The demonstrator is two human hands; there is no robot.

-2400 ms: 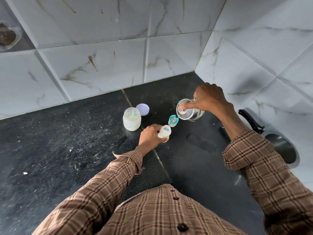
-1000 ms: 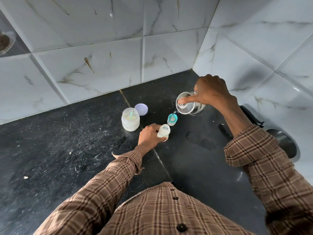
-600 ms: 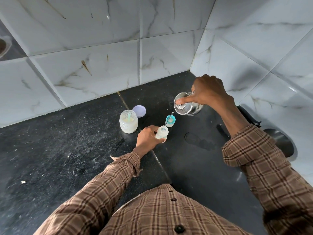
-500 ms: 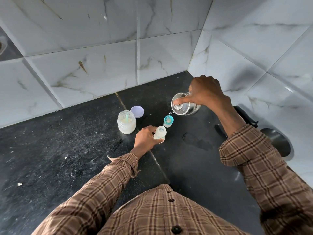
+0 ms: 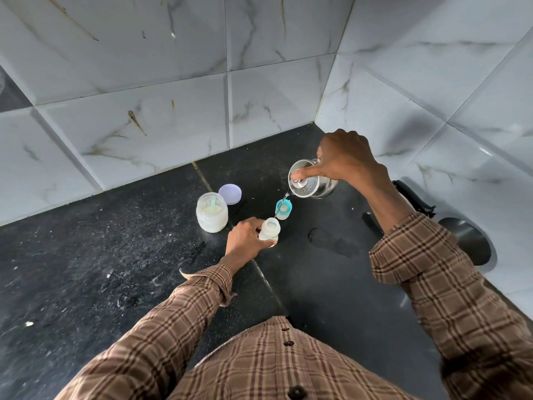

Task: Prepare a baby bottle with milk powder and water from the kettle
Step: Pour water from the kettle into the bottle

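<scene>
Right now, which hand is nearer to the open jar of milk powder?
The left. The left hand holds the baby bottle just right of the powder jar. The right hand is farther right, raised, tilting the kettle.

walls: white marble-look tiles [image 5: 138, 131], corner | counter: black speckled stone [image 5: 86, 269] | light: seemingly soft

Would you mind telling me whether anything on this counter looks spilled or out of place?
Yes: a wet patch lies on the counter right of the bottle, under the right forearm, and looks like spilled water. White specks also dust the counter near the jar.
</scene>
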